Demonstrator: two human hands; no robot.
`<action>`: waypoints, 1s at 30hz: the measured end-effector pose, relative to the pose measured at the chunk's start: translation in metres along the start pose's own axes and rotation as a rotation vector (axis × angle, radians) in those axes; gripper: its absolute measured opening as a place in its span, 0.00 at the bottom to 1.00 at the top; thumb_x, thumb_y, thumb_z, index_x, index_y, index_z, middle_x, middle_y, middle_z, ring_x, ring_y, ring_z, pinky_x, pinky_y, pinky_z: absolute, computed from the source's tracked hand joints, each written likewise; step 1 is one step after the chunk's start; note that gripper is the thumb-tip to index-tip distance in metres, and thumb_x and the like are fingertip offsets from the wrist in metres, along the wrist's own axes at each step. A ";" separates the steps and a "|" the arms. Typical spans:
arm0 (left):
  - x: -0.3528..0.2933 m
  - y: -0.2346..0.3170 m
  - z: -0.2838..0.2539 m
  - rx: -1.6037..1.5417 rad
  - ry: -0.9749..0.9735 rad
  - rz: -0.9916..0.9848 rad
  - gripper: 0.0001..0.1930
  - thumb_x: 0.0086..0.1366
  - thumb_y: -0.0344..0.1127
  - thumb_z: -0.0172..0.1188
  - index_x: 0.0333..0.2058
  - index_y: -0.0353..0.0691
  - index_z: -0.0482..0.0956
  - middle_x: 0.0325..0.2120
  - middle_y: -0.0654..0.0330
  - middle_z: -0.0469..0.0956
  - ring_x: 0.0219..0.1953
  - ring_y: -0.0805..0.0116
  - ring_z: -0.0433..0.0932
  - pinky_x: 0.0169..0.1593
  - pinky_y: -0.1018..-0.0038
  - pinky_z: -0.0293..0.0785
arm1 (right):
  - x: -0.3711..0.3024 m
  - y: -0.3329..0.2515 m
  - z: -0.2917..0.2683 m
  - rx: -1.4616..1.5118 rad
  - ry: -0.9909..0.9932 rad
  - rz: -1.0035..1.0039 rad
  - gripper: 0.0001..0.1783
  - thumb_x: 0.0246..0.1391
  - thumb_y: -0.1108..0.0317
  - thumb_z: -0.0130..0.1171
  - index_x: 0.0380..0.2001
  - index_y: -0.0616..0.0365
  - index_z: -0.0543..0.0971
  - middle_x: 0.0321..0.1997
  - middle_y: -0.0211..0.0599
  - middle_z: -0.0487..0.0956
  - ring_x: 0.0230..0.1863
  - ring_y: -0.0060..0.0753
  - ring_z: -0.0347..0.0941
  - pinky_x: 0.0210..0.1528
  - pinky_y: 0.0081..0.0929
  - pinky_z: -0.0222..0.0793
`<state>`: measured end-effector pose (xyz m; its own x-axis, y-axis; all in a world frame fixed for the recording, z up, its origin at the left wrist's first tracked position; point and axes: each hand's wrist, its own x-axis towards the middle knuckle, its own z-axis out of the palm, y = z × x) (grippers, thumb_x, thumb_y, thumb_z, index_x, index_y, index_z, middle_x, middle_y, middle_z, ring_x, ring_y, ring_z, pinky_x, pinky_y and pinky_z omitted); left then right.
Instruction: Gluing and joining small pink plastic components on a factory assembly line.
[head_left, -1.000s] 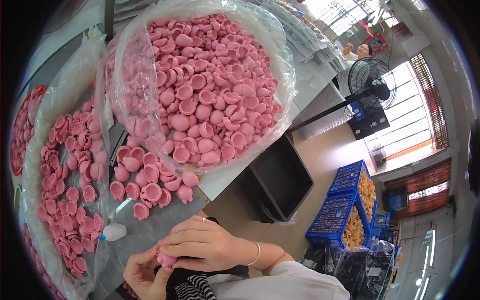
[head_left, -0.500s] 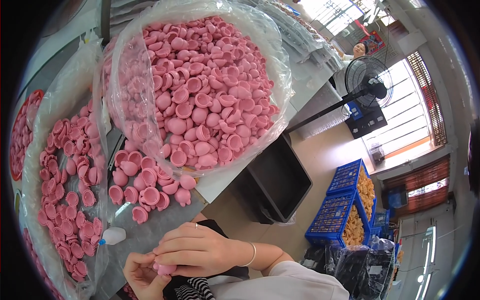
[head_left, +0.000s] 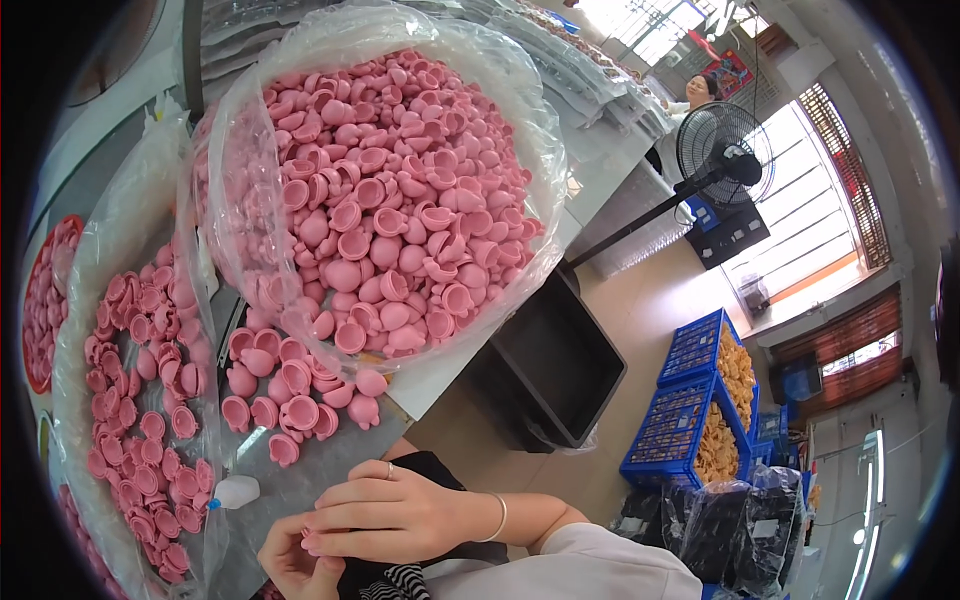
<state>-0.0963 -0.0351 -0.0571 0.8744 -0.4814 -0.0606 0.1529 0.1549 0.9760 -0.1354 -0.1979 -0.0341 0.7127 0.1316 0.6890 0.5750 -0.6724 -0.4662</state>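
Observation:
At the bottom of the head view my two hands meet in front of my body, fingers closed together. My right hand (head_left: 400, 512), with a ring and a bracelet, lies over the fingertips of my left hand (head_left: 290, 560). Between them is a small pink plastic piece (head_left: 306, 541), almost wholly hidden by the fingers. Just beyond the hands, a loose group of pink hollow shells (head_left: 297, 412) lies on the grey tabletop. A small white bottle with a blue tip (head_left: 236, 491) lies left of my hands.
A large clear plastic bag (head_left: 545, 150) full of pink shells stands beyond the loose ones. Another clear bag (head_left: 120, 215) with shells is at the left, beside a red basin (head_left: 36, 375). On the right are a black bin (head_left: 560, 370), blue crates (head_left: 660, 430), a fan (head_left: 725, 155) and a person (head_left: 690, 95).
The pink piece, partly visible below my right fingers before, is now mostly covered by them. The whole view has shifted slightly. Both hands stay together.

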 end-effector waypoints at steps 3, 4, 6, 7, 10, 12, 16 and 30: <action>0.001 -0.005 -0.007 -0.057 -0.031 -0.011 0.27 0.49 0.50 0.64 0.35 0.31 0.68 0.28 0.66 0.67 0.30 0.80 0.65 0.34 0.85 0.60 | 0.002 0.000 0.000 0.056 0.030 0.007 0.14 0.43 0.73 0.57 0.38 0.58 0.76 0.41 0.34 0.74 0.40 0.31 0.70 0.35 0.26 0.64; 0.001 -0.004 -0.006 -0.058 -0.032 -0.010 0.27 0.49 0.50 0.64 0.35 0.31 0.68 0.28 0.66 0.67 0.30 0.80 0.65 0.34 0.85 0.60 | 0.003 0.000 0.001 0.054 0.030 0.007 0.14 0.43 0.73 0.57 0.38 0.58 0.76 0.41 0.34 0.74 0.40 0.31 0.70 0.35 0.26 0.64; 0.000 -0.002 -0.005 -0.090 -0.043 0.030 0.27 0.49 0.51 0.64 0.33 0.32 0.68 0.27 0.67 0.66 0.28 0.80 0.64 0.32 0.85 0.59 | 0.003 -0.001 0.003 0.133 0.063 0.017 0.15 0.43 0.73 0.58 0.38 0.59 0.76 0.41 0.33 0.74 0.40 0.31 0.70 0.35 0.27 0.64; 0.000 -0.002 -0.005 -0.092 -0.044 0.032 0.27 0.49 0.51 0.64 0.33 0.32 0.68 0.27 0.67 0.66 0.28 0.80 0.64 0.32 0.85 0.59 | 0.003 -0.002 0.004 0.130 0.062 0.017 0.15 0.43 0.73 0.58 0.38 0.59 0.76 0.41 0.33 0.74 0.40 0.31 0.70 0.35 0.27 0.64; -0.002 -0.002 -0.007 -0.160 -0.037 0.014 0.27 0.48 0.52 0.64 0.32 0.32 0.68 0.27 0.66 0.66 0.28 0.81 0.64 0.32 0.85 0.58 | 0.002 -0.004 0.007 0.178 0.071 0.028 0.15 0.44 0.72 0.58 0.39 0.59 0.76 0.41 0.33 0.74 0.41 0.32 0.70 0.35 0.27 0.64; -0.003 -0.003 -0.013 -0.194 -0.074 -0.033 0.28 0.48 0.53 0.64 0.33 0.32 0.67 0.27 0.66 0.66 0.29 0.80 0.64 0.32 0.86 0.58 | 0.001 -0.004 0.010 0.219 0.115 0.018 0.14 0.45 0.73 0.58 0.38 0.60 0.76 0.40 0.34 0.75 0.39 0.33 0.71 0.36 0.26 0.63; -0.002 0.001 -0.008 -0.243 -0.028 -0.017 0.28 0.51 0.54 0.60 0.36 0.34 0.65 0.27 0.63 0.65 0.29 0.75 0.65 0.33 0.80 0.61 | 0.005 -0.002 0.006 0.188 0.135 -0.021 0.09 0.44 0.75 0.57 0.33 0.61 0.78 0.34 0.35 0.77 0.35 0.33 0.73 0.35 0.27 0.65; -0.001 0.003 -0.040 -0.951 -0.236 -0.123 0.27 0.51 0.49 0.63 0.42 0.37 0.65 0.30 0.55 0.73 0.34 0.65 0.74 0.38 0.73 0.70 | -0.004 0.006 0.031 0.093 0.256 0.460 0.15 0.30 0.83 0.59 0.28 0.63 0.75 0.26 0.38 0.75 0.28 0.36 0.69 0.32 0.26 0.66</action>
<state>-0.0787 0.0002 -0.0626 0.7290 -0.6845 -0.0056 0.6335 0.6715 0.3845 -0.1224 -0.1802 -0.0567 0.7854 -0.3512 0.5097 0.2677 -0.5497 -0.7913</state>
